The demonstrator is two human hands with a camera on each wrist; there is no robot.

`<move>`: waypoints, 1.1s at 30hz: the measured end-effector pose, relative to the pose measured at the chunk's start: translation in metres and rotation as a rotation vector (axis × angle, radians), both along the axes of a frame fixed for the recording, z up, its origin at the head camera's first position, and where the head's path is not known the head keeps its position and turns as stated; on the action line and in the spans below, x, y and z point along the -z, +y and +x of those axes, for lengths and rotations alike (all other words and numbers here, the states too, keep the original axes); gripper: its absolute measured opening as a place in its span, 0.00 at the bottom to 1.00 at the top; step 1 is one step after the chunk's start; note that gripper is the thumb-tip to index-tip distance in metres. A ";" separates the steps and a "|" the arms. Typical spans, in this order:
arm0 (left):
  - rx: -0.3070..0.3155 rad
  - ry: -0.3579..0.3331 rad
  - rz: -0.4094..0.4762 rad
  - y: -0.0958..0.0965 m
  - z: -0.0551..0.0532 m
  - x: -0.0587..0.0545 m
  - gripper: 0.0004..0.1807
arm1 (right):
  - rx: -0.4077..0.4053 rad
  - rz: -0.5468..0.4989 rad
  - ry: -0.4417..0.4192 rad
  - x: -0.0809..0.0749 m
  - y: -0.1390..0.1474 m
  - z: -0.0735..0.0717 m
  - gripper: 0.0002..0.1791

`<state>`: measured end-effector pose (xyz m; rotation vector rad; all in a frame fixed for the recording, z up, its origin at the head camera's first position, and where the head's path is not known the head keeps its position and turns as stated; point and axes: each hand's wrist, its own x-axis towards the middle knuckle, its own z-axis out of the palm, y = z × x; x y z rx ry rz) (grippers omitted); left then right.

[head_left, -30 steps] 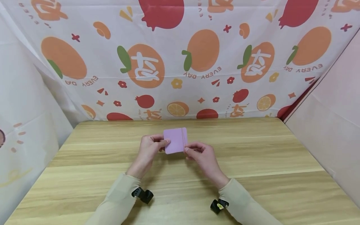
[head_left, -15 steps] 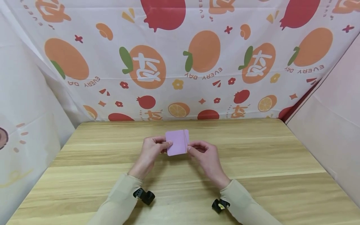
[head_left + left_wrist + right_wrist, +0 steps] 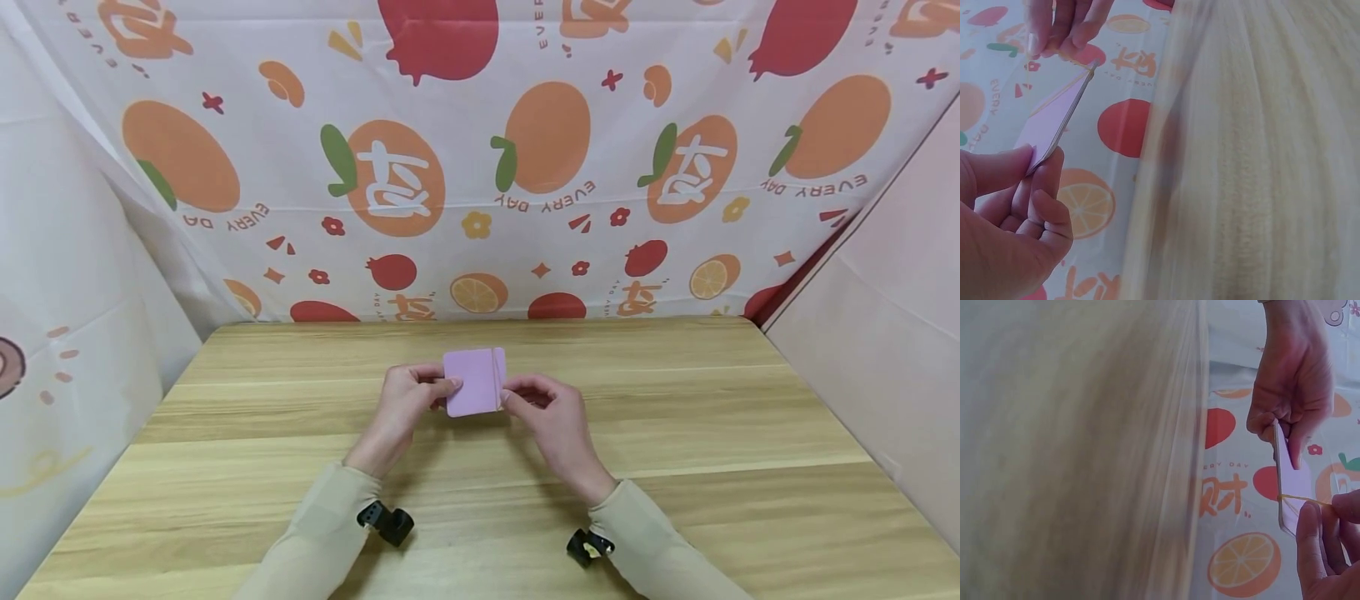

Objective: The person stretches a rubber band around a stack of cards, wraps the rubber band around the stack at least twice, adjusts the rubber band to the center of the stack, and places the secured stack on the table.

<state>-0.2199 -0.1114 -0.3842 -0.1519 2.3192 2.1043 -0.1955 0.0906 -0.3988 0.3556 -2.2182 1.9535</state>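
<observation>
"White cloth, printed with oranges, red fruit and flowers, hangs across the back. What stands in front of it?"

"A pale wooden table, its grain running side to side. Two beige sleeves reach over it from the near side."

"And the hands?"

"Both are above the middle of the table. The left hand has its thumb and fingers clamped on the left edge of a lilac square. The right hand has its thumb and fingertips pinched together on a thin yellowish band."

"Where exactly is the square?"

"Between the two hands, held up off the table. It is thin, with rounded corners."

"And the band, the smallest thing?"

"It crosses the square near the right edge in two strands. The right wrist view shows one strand stretched from the square's edge to the right fingertips."
</observation>
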 end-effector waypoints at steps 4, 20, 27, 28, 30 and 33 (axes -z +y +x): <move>0.016 0.001 -0.011 -0.001 0.000 0.000 0.07 | -0.002 -0.011 -0.020 -0.002 0.000 -0.001 0.05; 0.106 -0.040 0.019 0.000 -0.001 -0.001 0.10 | 0.033 0.019 -0.002 -0.011 0.008 -0.006 0.06; 0.144 -0.045 0.016 -0.002 0.000 -0.001 0.11 | 0.090 0.119 0.140 -0.009 0.017 -0.014 0.07; 0.150 -0.047 0.016 -0.001 0.001 -0.001 0.11 | 0.096 0.133 0.153 -0.009 0.018 -0.015 0.07; 0.162 -0.051 0.016 -0.001 0.002 -0.003 0.11 | 0.107 0.159 0.181 -0.010 0.020 -0.015 0.08; 0.179 -0.062 0.022 0.001 0.003 -0.002 0.09 | 0.116 0.188 0.207 -0.010 0.022 -0.016 0.08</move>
